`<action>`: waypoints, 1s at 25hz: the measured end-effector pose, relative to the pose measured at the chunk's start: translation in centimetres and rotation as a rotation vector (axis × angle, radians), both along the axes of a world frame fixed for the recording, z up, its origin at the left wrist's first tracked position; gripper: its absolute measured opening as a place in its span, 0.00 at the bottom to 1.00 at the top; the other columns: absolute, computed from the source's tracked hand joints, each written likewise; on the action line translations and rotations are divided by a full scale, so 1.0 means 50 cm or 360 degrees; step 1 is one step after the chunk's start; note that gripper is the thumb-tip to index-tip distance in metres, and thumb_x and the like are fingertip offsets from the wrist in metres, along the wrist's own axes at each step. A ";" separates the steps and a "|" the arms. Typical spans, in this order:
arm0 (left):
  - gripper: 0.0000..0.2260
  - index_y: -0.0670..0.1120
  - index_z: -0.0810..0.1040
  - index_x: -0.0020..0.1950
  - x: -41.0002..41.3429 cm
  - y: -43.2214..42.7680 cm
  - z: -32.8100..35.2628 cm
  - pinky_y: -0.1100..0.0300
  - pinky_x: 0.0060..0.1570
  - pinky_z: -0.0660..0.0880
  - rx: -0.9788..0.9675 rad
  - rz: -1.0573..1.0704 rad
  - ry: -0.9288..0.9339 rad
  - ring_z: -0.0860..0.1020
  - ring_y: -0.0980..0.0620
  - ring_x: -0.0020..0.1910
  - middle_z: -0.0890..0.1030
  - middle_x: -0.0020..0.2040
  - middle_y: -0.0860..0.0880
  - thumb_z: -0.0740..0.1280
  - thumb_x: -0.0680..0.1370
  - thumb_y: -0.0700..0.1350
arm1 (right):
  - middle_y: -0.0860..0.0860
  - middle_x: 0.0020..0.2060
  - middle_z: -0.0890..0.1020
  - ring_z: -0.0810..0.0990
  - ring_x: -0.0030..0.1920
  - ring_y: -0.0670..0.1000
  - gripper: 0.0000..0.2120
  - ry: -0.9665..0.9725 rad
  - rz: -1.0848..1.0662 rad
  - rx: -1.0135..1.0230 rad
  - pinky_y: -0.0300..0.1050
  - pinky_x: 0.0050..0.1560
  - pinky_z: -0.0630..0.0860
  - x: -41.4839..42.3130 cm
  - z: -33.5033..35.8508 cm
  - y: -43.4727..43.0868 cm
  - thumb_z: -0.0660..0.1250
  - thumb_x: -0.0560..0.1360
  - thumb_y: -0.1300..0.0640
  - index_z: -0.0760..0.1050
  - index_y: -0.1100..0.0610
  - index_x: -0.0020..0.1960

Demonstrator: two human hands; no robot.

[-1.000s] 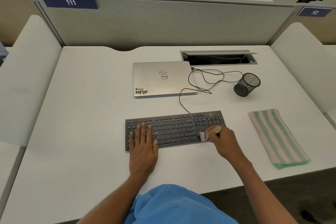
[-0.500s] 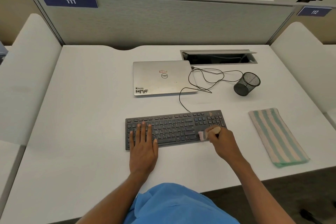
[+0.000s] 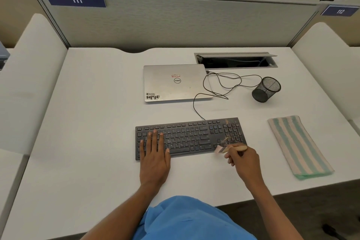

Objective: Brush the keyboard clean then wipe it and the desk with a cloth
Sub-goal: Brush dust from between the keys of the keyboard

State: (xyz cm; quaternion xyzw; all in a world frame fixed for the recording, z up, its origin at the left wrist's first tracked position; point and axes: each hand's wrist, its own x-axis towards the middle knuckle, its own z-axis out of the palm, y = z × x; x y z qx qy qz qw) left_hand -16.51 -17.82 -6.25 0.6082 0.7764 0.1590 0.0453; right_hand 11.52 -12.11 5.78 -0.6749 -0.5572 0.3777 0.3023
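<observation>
1. The keyboard (image 3: 190, 138) sits lower centre of the frame on the white desk (image 3: 97, 142). Its long axis runs left-right, with the right end a touch higher in the picture.
2. The left hand (image 3: 155, 160) lies flat on the left half of the keyboard. The fingers are straight and a bit spread, pointing up the frame, and they hold nothing. The heel of the hand rests on the desk just below the keyboard's bottom edge.
3. The right hand (image 3: 245, 160) is at the keyboard's lower right corner with its fingers curled round the handle of a brush (image 3: 231, 149).
4. The brush's long axis runs nearly left-right too. The bristle end points left, over the bottom corner keys by the number pad, and the wooden handle end pokes out to the right above the knuckles. The bristles are blurry – can't tell if they're actually touching the keys.
5. Tan specks (image 3: 228, 122) are scattered on the number pad, just above the brush in the frame.
6. The striped cloth (image 3: 300, 146) lies folded at the right of the frame, well apart from the right hand. Its long axis slants from upper left to lower right.
7. Above the keyboard is a closed laptop (image 3: 175, 83). A black cable (image 3: 196, 107) loops between the two, and a mesh cup (image 3: 266, 89) sits to the laptop's right.
</observation>
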 end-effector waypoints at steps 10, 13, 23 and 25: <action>0.28 0.45 0.60 0.85 0.000 0.001 -0.001 0.41 0.84 0.45 -0.0014 -0.0010 0.0016 0.50 0.45 0.86 0.56 0.86 0.44 0.51 0.86 0.53 | 0.48 0.33 0.85 0.85 0.32 0.49 0.08 0.0049 -0.0307 0.0130 0.42 0.35 0.83 0.017 -0.009 -0.009 0.67 0.81 0.59 0.84 0.59 0.48; 0.28 0.45 0.60 0.85 -0.001 0.001 -0.001 0.41 0.84 0.45 -0.0015 -0.0007 0.0004 0.50 0.45 0.86 0.56 0.86 0.44 0.52 0.86 0.53 | 0.50 0.33 0.86 0.85 0.32 0.51 0.11 0.0145 -0.0252 0.0139 0.48 0.36 0.84 -0.009 0.000 0.014 0.66 0.82 0.56 0.84 0.58 0.44; 0.28 0.45 0.60 0.85 0.000 0.001 0.001 0.41 0.84 0.45 -0.0011 -0.0010 -0.0001 0.51 0.45 0.86 0.56 0.86 0.44 0.52 0.86 0.53 | 0.54 0.31 0.86 0.84 0.27 0.52 0.16 0.0012 -0.0079 0.0061 0.48 0.32 0.84 -0.031 -0.007 0.091 0.68 0.81 0.56 0.82 0.65 0.40; 0.28 0.45 0.60 0.85 -0.001 0.000 0.001 0.41 0.84 0.45 -0.0003 -0.0010 -0.0002 0.51 0.45 0.86 0.56 0.86 0.44 0.52 0.86 0.53 | 0.52 0.29 0.85 0.83 0.26 0.48 0.15 -0.0056 -0.0114 0.0097 0.42 0.30 0.82 -0.025 0.003 0.094 0.67 0.82 0.57 0.80 0.64 0.40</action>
